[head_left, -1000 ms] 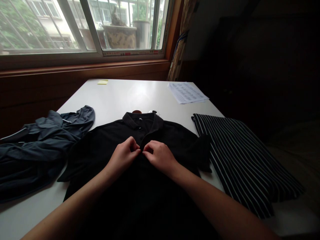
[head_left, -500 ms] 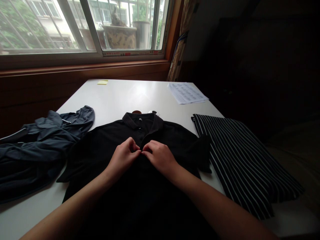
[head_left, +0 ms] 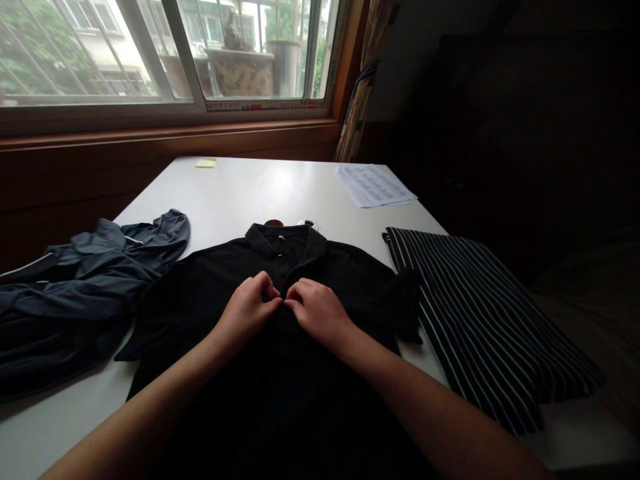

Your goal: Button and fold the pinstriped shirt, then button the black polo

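A black polo shirt (head_left: 210, 293) lies front-up on the white table (head_left: 260, 190), collar toward the window. My left hand (head_left: 247, 310) and my right hand (head_left: 320, 312) meet at the shirt's button placket, just below the collar. Both hands have their fingers curled and pinched on the placket fabric, fingertips almost touching. Whatever sits between the fingertips is too small and dark to make out.
A dark grey-blue garment (head_left: 80, 293) is bunched at the table's left edge. A black shirt with white stripes (head_left: 480, 320) lies folded at the right. Printed papers (head_left: 373, 185) and a yellow sticky note (head_left: 205, 163) sit near the far edge, under the window.
Both hands stay pinched at the placket; the fingertips have drawn slightly closer together. Nothing else has moved.
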Motion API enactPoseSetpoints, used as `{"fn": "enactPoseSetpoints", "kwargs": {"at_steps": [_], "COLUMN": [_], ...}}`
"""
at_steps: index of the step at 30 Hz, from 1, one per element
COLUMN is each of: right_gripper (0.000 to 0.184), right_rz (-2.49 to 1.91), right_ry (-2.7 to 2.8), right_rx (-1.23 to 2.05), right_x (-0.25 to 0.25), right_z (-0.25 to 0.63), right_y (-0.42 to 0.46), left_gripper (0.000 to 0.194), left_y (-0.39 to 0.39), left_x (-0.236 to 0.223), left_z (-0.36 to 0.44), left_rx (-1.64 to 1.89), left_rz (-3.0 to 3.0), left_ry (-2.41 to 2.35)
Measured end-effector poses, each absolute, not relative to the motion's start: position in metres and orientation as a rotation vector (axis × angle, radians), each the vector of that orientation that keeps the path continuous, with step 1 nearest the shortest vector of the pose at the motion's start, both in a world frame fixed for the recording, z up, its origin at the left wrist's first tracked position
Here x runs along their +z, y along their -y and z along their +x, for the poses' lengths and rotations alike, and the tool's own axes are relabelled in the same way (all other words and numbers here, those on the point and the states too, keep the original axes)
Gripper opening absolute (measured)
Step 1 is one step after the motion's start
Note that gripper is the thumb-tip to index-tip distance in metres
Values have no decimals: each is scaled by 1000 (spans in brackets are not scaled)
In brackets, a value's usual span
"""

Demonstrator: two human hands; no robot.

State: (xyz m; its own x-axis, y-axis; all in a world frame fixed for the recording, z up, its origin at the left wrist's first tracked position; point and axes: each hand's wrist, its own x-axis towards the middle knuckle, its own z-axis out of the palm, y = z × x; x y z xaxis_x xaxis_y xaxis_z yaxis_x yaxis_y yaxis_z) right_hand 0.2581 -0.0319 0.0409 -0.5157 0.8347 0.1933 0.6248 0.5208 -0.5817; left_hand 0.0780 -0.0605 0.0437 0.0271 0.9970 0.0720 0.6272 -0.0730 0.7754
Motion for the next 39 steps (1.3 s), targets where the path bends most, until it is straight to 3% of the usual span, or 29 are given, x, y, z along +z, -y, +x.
{"fn": "enactPoseSetpoints", "kwargs": {"at_steps": [13,28,34,39], "right_gripper": [3,4,5,5], "right_rz": [-1233,-1258,-1249,-1260], "right_ry": [2291,2273,2246,2230], "right_rx": [639,725,775,811], "right_x": [41,45,46,46], "right_z": [258,259,260,259], "right_y": [32,31,29,27], "left_gripper": [8,12,22,20], "left_y": [57,60,59,61], "left_x": [43,47,62,65], "left_z": [73,66,54,50], "left_rx": [822,703,385,197], "left_rz": [2017,2333,2737,2940], "left_ry": [-1632,-1530,-1264,-1190]}}
